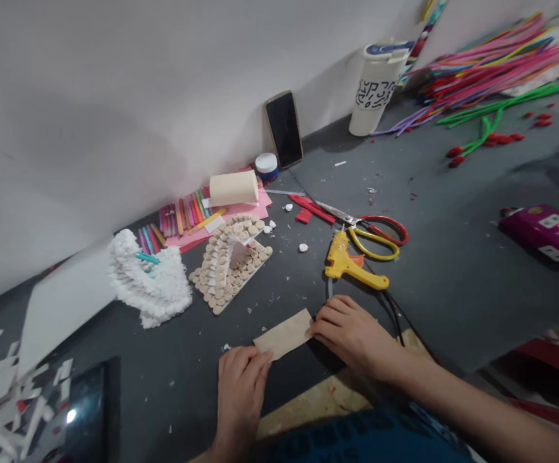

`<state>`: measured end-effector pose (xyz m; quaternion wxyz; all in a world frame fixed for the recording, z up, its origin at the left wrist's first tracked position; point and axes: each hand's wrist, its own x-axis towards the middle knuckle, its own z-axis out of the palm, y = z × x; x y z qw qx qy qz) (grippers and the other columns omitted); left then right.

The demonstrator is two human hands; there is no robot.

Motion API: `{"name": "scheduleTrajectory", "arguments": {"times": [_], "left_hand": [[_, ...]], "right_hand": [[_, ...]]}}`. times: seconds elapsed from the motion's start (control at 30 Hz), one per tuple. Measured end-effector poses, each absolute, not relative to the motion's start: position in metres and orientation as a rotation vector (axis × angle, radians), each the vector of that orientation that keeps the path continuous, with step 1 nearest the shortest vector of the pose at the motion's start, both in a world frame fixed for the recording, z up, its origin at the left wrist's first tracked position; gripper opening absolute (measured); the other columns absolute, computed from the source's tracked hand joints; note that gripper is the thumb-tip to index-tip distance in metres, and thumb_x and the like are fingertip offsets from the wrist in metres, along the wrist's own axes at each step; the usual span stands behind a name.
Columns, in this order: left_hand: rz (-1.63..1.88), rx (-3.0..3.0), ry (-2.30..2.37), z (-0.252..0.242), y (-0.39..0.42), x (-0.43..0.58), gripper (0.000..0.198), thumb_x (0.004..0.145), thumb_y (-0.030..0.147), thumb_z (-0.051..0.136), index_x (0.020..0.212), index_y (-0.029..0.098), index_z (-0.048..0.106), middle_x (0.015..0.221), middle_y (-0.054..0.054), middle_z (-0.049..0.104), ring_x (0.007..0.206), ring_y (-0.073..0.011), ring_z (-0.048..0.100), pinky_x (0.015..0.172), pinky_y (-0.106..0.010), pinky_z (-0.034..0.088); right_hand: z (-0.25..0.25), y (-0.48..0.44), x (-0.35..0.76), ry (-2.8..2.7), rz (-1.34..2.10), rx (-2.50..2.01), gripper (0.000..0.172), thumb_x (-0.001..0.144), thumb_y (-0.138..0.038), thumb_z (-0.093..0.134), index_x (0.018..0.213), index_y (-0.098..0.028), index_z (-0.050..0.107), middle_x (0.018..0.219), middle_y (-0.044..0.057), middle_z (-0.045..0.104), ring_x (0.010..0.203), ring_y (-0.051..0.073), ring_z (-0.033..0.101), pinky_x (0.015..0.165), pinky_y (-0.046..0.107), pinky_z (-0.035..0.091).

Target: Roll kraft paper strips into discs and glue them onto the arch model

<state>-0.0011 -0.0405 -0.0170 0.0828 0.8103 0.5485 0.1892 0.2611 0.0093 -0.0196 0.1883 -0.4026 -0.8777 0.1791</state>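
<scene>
A flat tan paper strip (285,334) lies slantwise near the front edge of the dark table. My left hand (243,386) pinches its left end, fingers closed together. At the strip's right end, my right hand (349,331) has its fingertips closed on the corner. Beyond the strip stands a small model covered in rolled tan discs (231,263), with a fluffy white model (148,280) to its left. A yellow glue gun (351,262) lies just past my right hand, beside scissors with red and yellow handles (375,235).
Along the wall are a tan roll (233,188), a small jar (266,166), a phone (284,128) and a tumbler (378,87). Pipe cleaners (501,64) lie at back right, a purple device (547,233) at right. Paper scraps (4,399) and a black tablet (83,411) are at left.
</scene>
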Motion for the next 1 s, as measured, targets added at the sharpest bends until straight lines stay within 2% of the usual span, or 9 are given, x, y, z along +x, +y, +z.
{"name": "scheduleTrajectory", "arguments": {"times": [0.2, 0.5, 0.77, 1.0], "left_hand": [[0.604, 2.327, 1.683, -0.0186, -0.0415, -0.0014, 0.017, 0.093, 0.023, 0.054, 0.084, 0.023, 0.068, 0.084, -0.003, 0.070, 0.081, -0.0197, 0.062, 0.076, -0.034, 0.042], [0.682, 2.294, 1.647, -0.0199, -0.0458, -0.0031, 0.015, 0.093, 0.018, 0.054, 0.089, 0.022, 0.067, 0.085, -0.003, 0.068, 0.081, -0.0181, 0.060, 0.077, -0.033, 0.042], [0.631, 2.291, 1.720, -0.0198, -0.0482, -0.0039, 0.017, 0.093, 0.025, 0.056, 0.083, 0.022, 0.069, 0.081, -0.003, 0.067, 0.079, -0.0181, 0.060, 0.078, -0.033, 0.042], [0.669, 2.331, 1.675, -0.0197, -0.0461, -0.0045, 0.016, 0.093, 0.021, 0.055, 0.084, 0.021, 0.068, 0.082, -0.003, 0.066, 0.080, -0.0173, 0.059, 0.077, -0.031, 0.040]], "right_hand": [[-0.0202, 0.0079, 0.2601, -2.468, 0.487, -1.176, 0.022, 0.097, -0.021, 0.049, 0.081, -0.019, 0.063, 0.082, 0.004, 0.061, 0.080, 0.019, 0.048, 0.076, 0.034, 0.033], [-0.0195, 0.0079, 0.2633, -2.485, 0.565, -1.171, 0.015, 0.094, -0.016, 0.052, 0.086, -0.021, 0.064, 0.085, 0.004, 0.061, 0.083, 0.020, 0.048, 0.079, 0.035, 0.033], [-0.0195, 0.0069, 0.2665, -2.474, 0.573, -1.188, 0.017, 0.096, -0.021, 0.051, 0.083, -0.021, 0.062, 0.088, 0.003, 0.061, 0.085, 0.020, 0.049, 0.082, 0.035, 0.034], [-0.0171, 0.0062, 0.2667, -2.471, 0.592, -1.216, 0.017, 0.096, -0.019, 0.051, 0.082, -0.021, 0.061, 0.089, 0.003, 0.062, 0.085, 0.020, 0.048, 0.087, 0.037, 0.033]]}}
